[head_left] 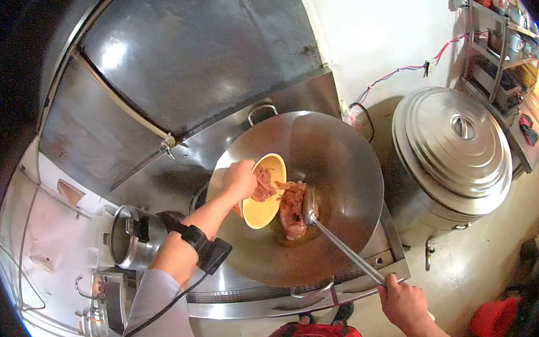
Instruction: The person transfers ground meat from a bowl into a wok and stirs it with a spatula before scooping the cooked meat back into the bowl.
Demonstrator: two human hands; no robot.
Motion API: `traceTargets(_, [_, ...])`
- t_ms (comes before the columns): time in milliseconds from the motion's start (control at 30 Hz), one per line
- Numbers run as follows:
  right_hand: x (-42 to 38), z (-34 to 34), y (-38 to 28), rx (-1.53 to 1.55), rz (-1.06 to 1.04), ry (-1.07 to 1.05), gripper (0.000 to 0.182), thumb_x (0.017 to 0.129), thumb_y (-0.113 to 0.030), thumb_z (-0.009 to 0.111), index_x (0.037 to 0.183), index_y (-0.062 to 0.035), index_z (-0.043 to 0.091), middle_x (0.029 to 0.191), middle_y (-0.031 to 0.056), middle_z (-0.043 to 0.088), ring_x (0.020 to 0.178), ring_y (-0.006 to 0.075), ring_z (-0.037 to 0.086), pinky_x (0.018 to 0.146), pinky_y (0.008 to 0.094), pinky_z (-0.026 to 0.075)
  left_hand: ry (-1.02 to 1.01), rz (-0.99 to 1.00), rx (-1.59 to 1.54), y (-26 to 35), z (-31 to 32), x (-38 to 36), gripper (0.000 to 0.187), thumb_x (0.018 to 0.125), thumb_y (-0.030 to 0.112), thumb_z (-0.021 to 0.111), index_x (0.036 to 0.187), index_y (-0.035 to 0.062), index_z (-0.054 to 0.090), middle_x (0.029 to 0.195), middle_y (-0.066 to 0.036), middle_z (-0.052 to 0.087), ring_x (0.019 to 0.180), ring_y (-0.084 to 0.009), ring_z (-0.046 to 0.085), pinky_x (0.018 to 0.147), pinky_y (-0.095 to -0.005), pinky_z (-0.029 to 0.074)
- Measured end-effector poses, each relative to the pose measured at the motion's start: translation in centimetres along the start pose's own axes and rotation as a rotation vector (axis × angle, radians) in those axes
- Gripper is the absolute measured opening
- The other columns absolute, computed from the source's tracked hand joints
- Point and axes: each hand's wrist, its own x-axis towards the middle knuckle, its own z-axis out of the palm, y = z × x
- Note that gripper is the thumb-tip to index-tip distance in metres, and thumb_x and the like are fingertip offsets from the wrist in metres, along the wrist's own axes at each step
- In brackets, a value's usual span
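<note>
Over the large wok (345, 168), my left hand (241, 180) grips the rim of a yellow bowl (259, 217), which is tipped to the right. Some sliced raw meat (264, 184) is still inside the bowl. More meat (292, 211) lies in the wok in a little oil, just right of the bowl. My right hand (403, 301), at the lower right beyond the wok's rim, is closed round the long handle of a metal ladle (310, 204). The ladle's head touches the right side of the meat in the wok.
A big lidded steel pot (462, 130) stands right of the wok. At the left is a smaller steel pot (126, 238). A metal shelf (504, 47) is at the upper right, a red object (494, 319) at the lower right. A faucet (168, 143) sits behind the stove.
</note>
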Motion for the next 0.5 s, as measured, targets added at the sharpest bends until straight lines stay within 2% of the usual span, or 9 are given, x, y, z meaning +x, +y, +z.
traceTargets(167, [-0.6, -1.3, -1.7, 0.064, -0.017, -0.013, 0.024, 0.093, -0.034, 0.053, 0.093, -0.0103, 0.049, 0.061, 0.0150, 0.063, 0.058, 0.0387, 0.064, 0.051, 0.0501, 0.051, 0.026, 0.013, -0.076, -2.0, -1.8, 0.8, 0.015, 0.079, 0.011, 0.056, 0.089, 0.0017, 0.063, 0.091, -0.023, 0.066, 0.090, -0.0406, 0.063, 0.079, -0.0479, 0.050])
traceTargets(267, [-0.7, -0.8, -2.7, 0.143, -0.111, 0.076, 0.022, 0.092, -0.033, 0.055, 0.094, -0.0110, 0.049, 0.062, 0.0136, 0.062, 0.057, 0.0376, 0.064, 0.049, 0.0486, 0.050, 0.017, 0.037, -0.114, -3.0, -2.0, 0.3, 0.018, 0.079, 0.012, 0.058, 0.089, -0.0017, 0.063, 0.087, -0.022, 0.066, 0.085, -0.0384, 0.065, 0.076, -0.0459, 0.051])
traceTargets(333, [0.2, -0.8, -3.3, 0.082, -0.208, 0.213, 0.023, 0.091, -0.033, 0.057, 0.095, -0.0115, 0.050, 0.064, 0.0126, 0.061, 0.055, 0.0356, 0.063, 0.048, 0.0460, 0.051, -0.151, -0.040, -0.401, -2.6, -2.9, -0.4, 0.021, 0.078, 0.012, 0.059, 0.093, -0.0019, 0.064, 0.087, -0.021, 0.068, 0.083, -0.0341, 0.067, 0.076, -0.0435, 0.052])
traceTargets(467, [0.8, -1.7, -4.1, 0.024, -0.262, 0.263, 0.024, 0.091, -0.034, 0.057, 0.095, -0.0110, 0.051, 0.066, 0.0127, 0.061, 0.055, 0.0342, 0.063, 0.047, 0.0443, 0.051, -0.225, -0.027, -0.459, -1.3, -3.2, -1.5, 0.024, 0.078, 0.011, 0.059, 0.098, -0.0001, 0.066, 0.089, -0.019, 0.069, 0.084, -0.0305, 0.068, 0.077, -0.0408, 0.052])
traceTargets(500, [1.1, -1.7, -4.5, -0.016, -0.264, 0.301, 0.024, 0.091, -0.034, 0.057, 0.094, -0.0107, 0.051, 0.066, 0.0125, 0.061, 0.055, 0.0336, 0.063, 0.047, 0.0435, 0.051, -0.220, 0.007, -0.327, -1.1, -3.1, -1.6, 0.025, 0.078, 0.011, 0.059, 0.100, 0.0014, 0.067, 0.091, -0.019, 0.069, 0.086, -0.0311, 0.068, 0.078, -0.0408, 0.052])
